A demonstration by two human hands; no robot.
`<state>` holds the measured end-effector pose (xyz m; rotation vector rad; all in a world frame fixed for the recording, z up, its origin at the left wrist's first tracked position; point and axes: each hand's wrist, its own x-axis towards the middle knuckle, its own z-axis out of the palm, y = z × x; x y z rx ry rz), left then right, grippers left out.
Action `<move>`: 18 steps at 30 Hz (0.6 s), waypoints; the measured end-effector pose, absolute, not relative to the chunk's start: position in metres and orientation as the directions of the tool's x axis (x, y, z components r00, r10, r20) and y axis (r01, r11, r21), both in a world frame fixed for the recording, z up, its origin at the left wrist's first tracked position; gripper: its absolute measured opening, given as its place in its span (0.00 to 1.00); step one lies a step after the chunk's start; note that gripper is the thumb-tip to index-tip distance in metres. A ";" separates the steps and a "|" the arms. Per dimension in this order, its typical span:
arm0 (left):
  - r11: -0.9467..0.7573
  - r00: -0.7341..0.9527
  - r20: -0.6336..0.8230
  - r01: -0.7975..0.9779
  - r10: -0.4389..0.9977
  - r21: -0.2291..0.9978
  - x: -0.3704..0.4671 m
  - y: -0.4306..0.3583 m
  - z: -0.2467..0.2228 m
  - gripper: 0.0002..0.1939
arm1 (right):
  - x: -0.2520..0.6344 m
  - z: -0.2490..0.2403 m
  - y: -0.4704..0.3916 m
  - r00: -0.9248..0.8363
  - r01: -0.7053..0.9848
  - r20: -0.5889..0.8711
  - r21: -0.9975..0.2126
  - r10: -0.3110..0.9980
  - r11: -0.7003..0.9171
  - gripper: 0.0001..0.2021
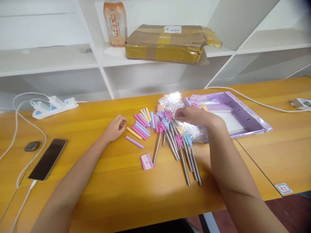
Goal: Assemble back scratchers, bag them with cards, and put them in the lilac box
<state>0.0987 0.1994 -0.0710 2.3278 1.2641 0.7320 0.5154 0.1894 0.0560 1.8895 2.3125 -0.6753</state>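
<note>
My left hand (116, 128) rests on the table, fingers loosely curled and a little apart, nothing visible in them. It is just left of a yellow stick (134, 133) and a purple stick (134, 142). More pink, blue and yellow sticks lie beyond in a loose group. My right hand (186, 114) is over clear plastic bags (174, 101), fingers bent together; what they hold, if anything, is hidden. Beside it, several metal rods with small coloured hand-shaped heads, one of them pink (178, 140), lie fanned out. A pink card (147, 161) lies near the rods.
A purple open box (245, 111) stands at the right. A power strip (55, 108), a phone (48, 159) and a dark mouse-like object (32, 146) lie at the left among white cables. Behind, a shelf holds a taped carton (165, 45) and an orange package (115, 26).
</note>
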 end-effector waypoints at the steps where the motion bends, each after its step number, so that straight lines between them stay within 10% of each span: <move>1: -0.519 0.466 0.250 0.645 0.849 0.560 0.100 0.198 -0.070 0.09 | 0.513 0.055 0.190 -0.258 0.941 -0.326 -0.299 0.910 0.159 0.09; 6: -0.543 0.528 0.242 0.544 0.814 0.639 0.102 0.194 -0.065 0.10 | 0.510 0.053 0.191 -0.325 0.917 -0.310 -0.333 0.894 0.218 0.08; 11: -0.525 0.649 0.143 0.445 0.748 0.726 0.103 0.192 -0.062 0.34 | 0.513 0.058 0.185 -0.265 0.949 -0.393 -0.268 0.881 0.166 0.08; 18: -0.531 0.721 0.062 0.447 0.690 0.720 0.107 0.190 -0.065 0.17 | 0.524 0.053 0.184 -0.293 0.947 -0.435 -0.252 0.852 0.197 0.04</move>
